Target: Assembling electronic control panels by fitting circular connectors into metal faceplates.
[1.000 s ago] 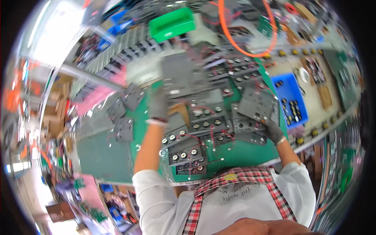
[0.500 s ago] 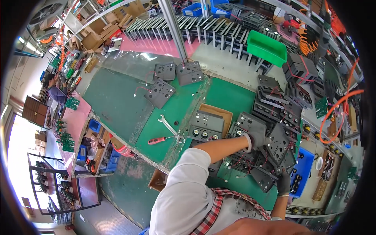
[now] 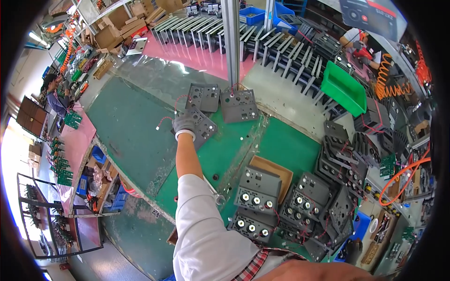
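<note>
My left hand [image 3: 184, 122], in a grey glove, reaches far across the green bench top. Its fingers are closed at the left edge of a dark grey panel [image 3: 204, 131] with round holes and a red wire. Two similar panels lie just beyond it, a left one [image 3: 202, 97] and a right one [image 3: 239, 105] by the metal post. Below the hand, my sleeve covers most of a wrench [image 3: 219, 199]. A dark shape beside the blue bin [image 3: 362, 224] at the lower right may be my right hand, but its fingers cannot be made out.
Stacked dark housings with round fittings [image 3: 255, 192] crowd the bench on the right, near a cardboard tray [image 3: 283, 171]. A green bin [image 3: 344, 88] stands near a long row of metal brackets [image 3: 281, 54]. An upright metal post [image 3: 230, 47] rises from the bench. Co-workers sit far left and far right.
My left hand has left the stacked housings on the right and moved left and away to the loose panel. My right hand no longer shows clearly. The view has shifted.
</note>
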Demonstrator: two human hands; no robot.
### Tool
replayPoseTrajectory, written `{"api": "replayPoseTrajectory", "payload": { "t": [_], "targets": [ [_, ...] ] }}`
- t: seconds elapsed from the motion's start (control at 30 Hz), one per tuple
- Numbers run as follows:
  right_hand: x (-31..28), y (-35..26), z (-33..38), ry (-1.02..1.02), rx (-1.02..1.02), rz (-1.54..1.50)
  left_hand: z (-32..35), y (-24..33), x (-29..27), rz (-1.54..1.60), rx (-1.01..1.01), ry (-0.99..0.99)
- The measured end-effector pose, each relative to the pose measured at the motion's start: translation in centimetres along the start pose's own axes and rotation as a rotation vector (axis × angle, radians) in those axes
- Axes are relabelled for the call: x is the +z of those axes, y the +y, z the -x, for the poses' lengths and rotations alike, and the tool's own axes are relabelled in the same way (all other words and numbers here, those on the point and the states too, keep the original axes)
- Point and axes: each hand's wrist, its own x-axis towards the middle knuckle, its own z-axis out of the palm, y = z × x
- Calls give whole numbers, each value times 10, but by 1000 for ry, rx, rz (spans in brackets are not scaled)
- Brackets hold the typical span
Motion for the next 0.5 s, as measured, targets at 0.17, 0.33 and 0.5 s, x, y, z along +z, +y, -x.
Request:
{"api": "replayPoseTrajectory", "payload": {
  "t": [0.17, 0.33, 0.5],
  "targets": [
    [85, -72, 6, -67, -166, 250, -15, 5, -22, 46, -49, -341],
    [99, -56, 3, -78, -254, 368, -41, -5, -14, 420, -18, -219],
    [113, -62, 14, -29, -219, 408, -71, 9, -16, 536, -275, -99]
  ]
}}
